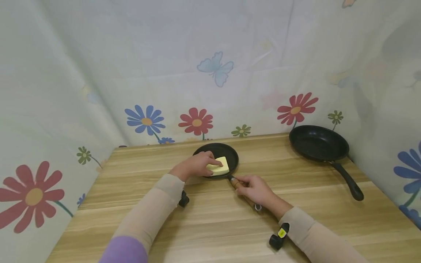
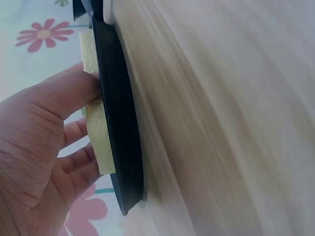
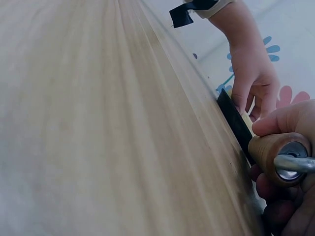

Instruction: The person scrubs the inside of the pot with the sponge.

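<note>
Yellow sponge (image 1: 222, 167) lies in the near part of the small pan (image 1: 233, 155), pinched there between the thumb and fingers of the left hand (image 1: 200, 164), so I judge that wiping this pan is the step in hand. On the near right side of the pan, the right hand (image 1: 258, 190) is clamped around its wooden handle (image 3: 266, 150); the next move seems to call for even pressure and a steady handle. To the right of this pan, well apart, rests a bigger black pan (image 1: 319, 143).
</note>
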A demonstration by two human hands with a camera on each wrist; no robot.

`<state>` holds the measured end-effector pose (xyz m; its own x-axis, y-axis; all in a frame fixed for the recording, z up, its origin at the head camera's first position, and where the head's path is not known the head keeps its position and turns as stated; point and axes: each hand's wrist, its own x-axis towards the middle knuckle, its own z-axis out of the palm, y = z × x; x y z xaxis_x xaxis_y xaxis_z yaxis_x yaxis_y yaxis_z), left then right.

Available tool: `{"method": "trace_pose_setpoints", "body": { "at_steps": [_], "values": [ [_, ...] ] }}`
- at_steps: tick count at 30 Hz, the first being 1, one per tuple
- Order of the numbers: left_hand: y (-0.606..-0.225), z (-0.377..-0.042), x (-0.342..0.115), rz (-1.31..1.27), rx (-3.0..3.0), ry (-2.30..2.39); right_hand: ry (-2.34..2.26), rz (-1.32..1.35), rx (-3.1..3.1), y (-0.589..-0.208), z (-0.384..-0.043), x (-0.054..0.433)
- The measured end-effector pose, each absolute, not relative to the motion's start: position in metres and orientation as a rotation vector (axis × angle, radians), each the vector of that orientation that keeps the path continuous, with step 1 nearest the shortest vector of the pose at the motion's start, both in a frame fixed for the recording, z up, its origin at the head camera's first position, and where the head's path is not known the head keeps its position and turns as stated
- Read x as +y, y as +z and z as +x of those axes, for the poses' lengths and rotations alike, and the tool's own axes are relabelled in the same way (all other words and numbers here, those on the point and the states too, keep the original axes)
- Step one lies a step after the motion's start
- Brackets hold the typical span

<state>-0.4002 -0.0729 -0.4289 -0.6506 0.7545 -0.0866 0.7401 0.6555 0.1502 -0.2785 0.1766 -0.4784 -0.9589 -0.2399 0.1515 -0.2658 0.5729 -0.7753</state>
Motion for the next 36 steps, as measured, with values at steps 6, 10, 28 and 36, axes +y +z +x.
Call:
{"method": "trace_pose_setpoints", "body": {
  "at_steps": [6,10,28,36],
  "values": [
    [-0.433,-0.409,-0.082,1.232,2.730,0.178,1.353,0.458,-2.759,-0.481,-0.277,0.178],
    [-0.432,-0.414,-0.086,1.175,2.734,0.178,1.335,0.465,-2.771,-0.481,-0.278,0.179],
    [-0.435,-0.438,-0.091,1.296,2.811,0.106,1.335,0.651,-2.826,-0.478,-0.283,0.185],
    [-0.438,-0.453,-0.086,1.352,2.844,0.114,1.274,0.789,-2.798,-0.478,-0.285,0.187]
  ]
}}
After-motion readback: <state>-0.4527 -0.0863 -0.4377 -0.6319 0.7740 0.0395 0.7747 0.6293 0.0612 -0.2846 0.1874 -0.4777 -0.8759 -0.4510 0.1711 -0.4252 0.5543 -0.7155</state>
